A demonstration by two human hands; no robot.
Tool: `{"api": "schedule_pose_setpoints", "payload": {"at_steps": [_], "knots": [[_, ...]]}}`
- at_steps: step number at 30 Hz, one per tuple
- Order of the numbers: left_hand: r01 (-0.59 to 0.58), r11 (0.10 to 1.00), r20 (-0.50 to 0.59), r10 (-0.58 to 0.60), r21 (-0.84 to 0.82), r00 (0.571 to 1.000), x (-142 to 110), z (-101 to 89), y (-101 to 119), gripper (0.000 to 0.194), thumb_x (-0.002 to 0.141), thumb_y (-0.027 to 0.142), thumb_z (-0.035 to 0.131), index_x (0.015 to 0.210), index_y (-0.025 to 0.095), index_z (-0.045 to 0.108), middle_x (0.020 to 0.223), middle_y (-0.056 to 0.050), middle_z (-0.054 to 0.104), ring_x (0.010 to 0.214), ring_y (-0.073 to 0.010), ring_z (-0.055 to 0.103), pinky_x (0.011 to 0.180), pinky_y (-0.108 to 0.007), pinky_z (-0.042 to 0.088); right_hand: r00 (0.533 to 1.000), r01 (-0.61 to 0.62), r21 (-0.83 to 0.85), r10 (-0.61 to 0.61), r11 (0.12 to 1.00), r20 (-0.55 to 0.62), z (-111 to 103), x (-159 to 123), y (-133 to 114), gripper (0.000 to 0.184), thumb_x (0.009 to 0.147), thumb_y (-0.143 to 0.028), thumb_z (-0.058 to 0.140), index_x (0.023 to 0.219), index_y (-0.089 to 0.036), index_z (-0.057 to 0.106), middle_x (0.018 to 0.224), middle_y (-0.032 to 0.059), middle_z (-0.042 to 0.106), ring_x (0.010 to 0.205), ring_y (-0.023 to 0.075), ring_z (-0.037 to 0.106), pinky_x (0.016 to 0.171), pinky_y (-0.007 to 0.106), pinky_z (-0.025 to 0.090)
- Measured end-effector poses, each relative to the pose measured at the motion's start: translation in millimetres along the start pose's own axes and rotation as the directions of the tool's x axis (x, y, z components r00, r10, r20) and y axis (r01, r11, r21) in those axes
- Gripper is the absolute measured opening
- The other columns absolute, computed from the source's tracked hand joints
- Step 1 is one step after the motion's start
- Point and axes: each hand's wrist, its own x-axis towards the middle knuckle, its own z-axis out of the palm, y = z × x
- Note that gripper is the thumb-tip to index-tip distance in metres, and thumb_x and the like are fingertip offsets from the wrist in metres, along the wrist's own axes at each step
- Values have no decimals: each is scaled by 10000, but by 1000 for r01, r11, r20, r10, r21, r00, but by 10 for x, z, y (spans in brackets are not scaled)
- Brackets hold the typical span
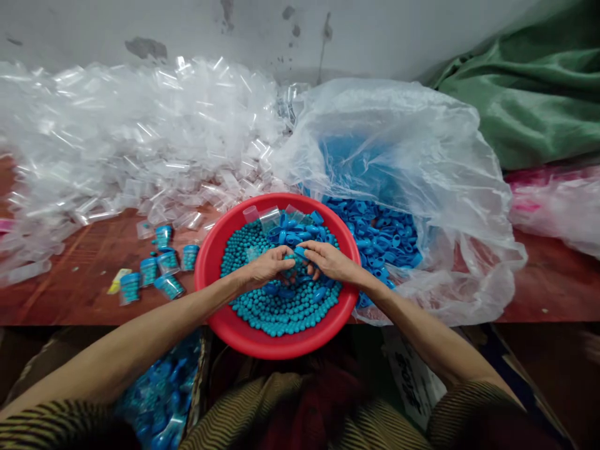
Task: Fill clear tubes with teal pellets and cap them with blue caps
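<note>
The dark lettering (405,370) on the white panel (424,390) is unreadable.

It looks like a small packing workshop: the worktop (89,303) carries goods in bulk, with a great heap of clear plastic tubes (140,131) far left, a bag (450,144) of matching blue caps (391,237) on the right, a red basin (276,351) of turquoise beads (281,320) in the middle and bead-filled tubes (149,272) left, before a stained wall (398,37).

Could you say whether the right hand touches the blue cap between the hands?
Touching: the head view shows the right hand holding the blue cap at its fingertips.
</note>
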Motion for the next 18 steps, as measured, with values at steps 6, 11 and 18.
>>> {"api": "schedule_pose_setpoints", "payload": {"at_steps": [6,11,18], "knots": [[-75,997,4,75,31,997,-209,118,-39,504,725,467,650,1057,178,403,725,36,547,489,-97,569,375,-181,403,992,117,-26,-118,993,-38,143,-81,-31,153,869,-280,475,975,-180,521,648,-39,550,502,102,565,450,219,470],[-161,987,-104,162,22,981,-316,233,15,637,769,387,613,1282,170,305,639,57,525,438,-86,526,342,-164,364,942,261,-127,-281,957,-183,258,-129,-36,143,889,-322,457,889,-200,532,565,-56,522,503,104,536,516,230,433],[-186,980,-215,196,65,957,-364,198,-13,641,794,332,565,1348,161,291,596,62,512,410,-82,506,333,-157,327,939,287,-140,-308,947,-156,279,-139,-32,172,887,-323,451,962,-197,540,612,-42,561,542,114,568,561,247,463]]}}
